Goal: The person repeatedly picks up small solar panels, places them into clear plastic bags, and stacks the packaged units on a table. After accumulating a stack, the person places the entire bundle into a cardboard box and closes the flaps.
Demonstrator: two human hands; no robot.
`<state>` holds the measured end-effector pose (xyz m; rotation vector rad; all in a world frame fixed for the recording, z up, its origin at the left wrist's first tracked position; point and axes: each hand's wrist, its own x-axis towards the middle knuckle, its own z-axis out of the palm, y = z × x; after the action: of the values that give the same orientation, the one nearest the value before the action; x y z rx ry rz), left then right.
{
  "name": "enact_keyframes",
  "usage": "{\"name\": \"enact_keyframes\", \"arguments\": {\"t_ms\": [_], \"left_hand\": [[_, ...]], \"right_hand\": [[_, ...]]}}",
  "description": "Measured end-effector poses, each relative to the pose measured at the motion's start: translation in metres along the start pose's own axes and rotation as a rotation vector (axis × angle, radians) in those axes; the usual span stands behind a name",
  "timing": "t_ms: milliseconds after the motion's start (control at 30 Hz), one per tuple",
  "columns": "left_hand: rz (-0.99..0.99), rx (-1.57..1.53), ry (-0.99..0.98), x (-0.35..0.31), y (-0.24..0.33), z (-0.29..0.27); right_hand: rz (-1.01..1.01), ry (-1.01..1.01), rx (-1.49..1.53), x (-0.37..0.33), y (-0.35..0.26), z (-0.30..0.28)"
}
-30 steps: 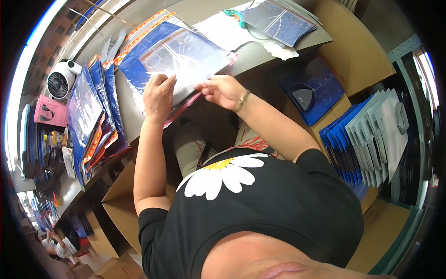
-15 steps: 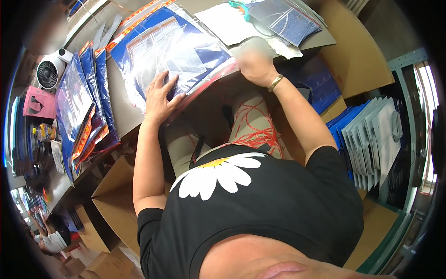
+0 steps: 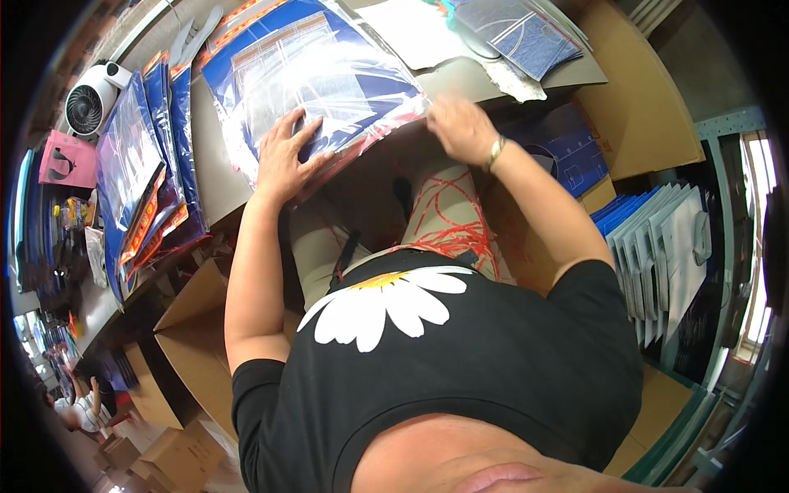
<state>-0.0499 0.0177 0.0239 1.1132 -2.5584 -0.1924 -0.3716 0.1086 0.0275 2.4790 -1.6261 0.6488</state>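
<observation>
Wrapped blue package (image 3: 329, 78) lay flat on the table (image 3: 215, 156), in front of the person, near edge at the table's front edge. Clear glossy film, reddish trim along the near side, a see-through pouch with white lines showing over the blue.

Left hand (image 3: 283, 160): palm down on the package's near left part, fingers spread, nothing pinched. Right hand (image 3: 464, 130): just beside the near right corner, fingers curled, motion-blurred. Couldn't tell if it pinched the film or only came close. Gold-coloured bracelet (image 3: 496, 152) on that wrist.

Left of the package: more wrapped blue packs (image 3: 131, 181) with red-orange trim, leaning together at a tilt. Past those, white fan (image 3: 92, 100) and pink bag (image 3: 70, 158).

Right of it on the table: white sheet (image 3: 411, 33), then a denim-print stack (image 3: 526, 37), both near the far right end. Big cardboard piece (image 3: 641, 90) stood just beyond that end.

Below, on the right: pale grey bags (image 3: 678, 255) in an upright row, next to blue ones. Red strings (image 3: 456, 238) lay across the person's lap. Co-worker (image 3: 86, 411) far off, lower left, near cardboard boxes (image 3: 185, 456).
</observation>
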Motion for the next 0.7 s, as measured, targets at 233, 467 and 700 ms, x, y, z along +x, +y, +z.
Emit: {"name": "enact_keyframes", "arguments": {"t_ms": [233, 467, 700], "left_hand": [[0.039, -0.343, 0.111, 0.002, -0.015, 0.003], [0.082, 0.186, -0.002, -0.077, -0.011, -0.039], [0.116, 0.042, 0.333, -0.098, 0.003, -0.009]], "right_hand": [[0.025, -0.812, 0.343, -0.161, -0.056, 0.032], [0.590, -0.592, -0.394, -0.229, 0.003, -0.006], [0.675, -0.306, 0.538, -0.086, -0.060, -0.005]]}}
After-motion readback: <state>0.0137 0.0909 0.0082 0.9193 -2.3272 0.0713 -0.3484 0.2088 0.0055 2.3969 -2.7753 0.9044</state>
